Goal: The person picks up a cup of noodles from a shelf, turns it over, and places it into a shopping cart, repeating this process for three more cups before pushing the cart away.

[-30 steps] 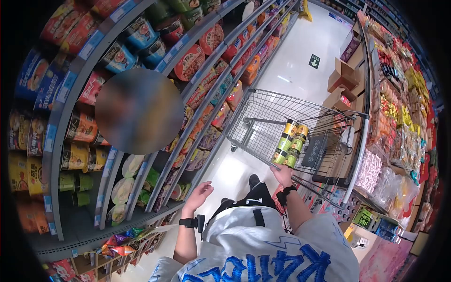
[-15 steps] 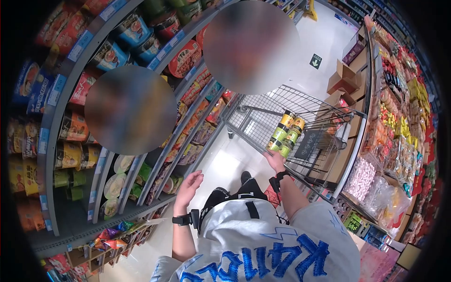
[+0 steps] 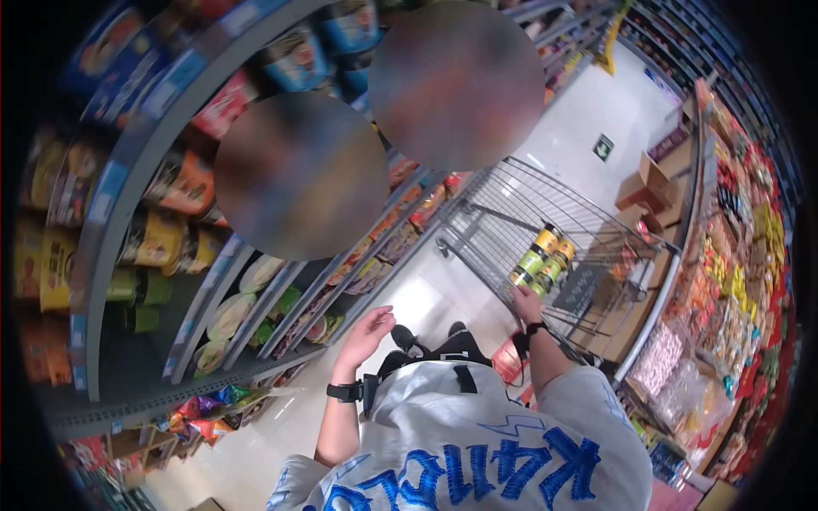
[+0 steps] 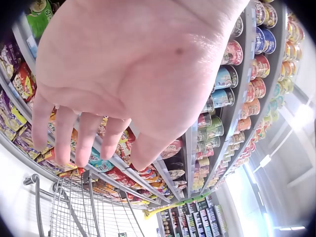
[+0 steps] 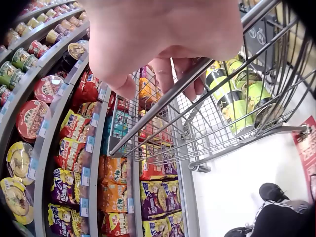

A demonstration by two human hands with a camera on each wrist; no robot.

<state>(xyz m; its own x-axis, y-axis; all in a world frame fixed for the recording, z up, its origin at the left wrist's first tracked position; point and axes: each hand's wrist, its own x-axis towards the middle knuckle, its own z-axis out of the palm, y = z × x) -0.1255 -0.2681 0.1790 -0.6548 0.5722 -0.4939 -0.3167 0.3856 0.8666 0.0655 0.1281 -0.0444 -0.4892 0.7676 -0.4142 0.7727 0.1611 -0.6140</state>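
Observation:
The right hand (image 3: pixel 528 304) is at the near side rim of a wire shopping cart (image 3: pixel 486 255); in the right wrist view its fingers curl over the metal rim (image 5: pixel 185 79). Inside the cart lie several green and yellow tubs (image 3: pixel 550 257), stacked in two rows beside a dark panel (image 3: pixel 581 288). The left hand (image 3: pixel 367 335) hangs in the air between the shelves and the cart, holding nothing. Its fingers (image 4: pixel 86 136) are spread and relaxed in the left wrist view, with the cart beyond them.
Tall shelves (image 3: pixel 106 255) of instant noodle tubs and packets line the left. A display of bagged snacks (image 3: pixel 724 281) and an open cardboard box (image 3: pixel 645 185) stand on the right. The white floor (image 3: pixel 573 128) runs ahead between them. Two blurred discs cover parts of the head view.
The head view has turned, so the shelves, cart and hands sit further right in it than half a second ago. The right hand remains on the cart rim, the left hand still free.

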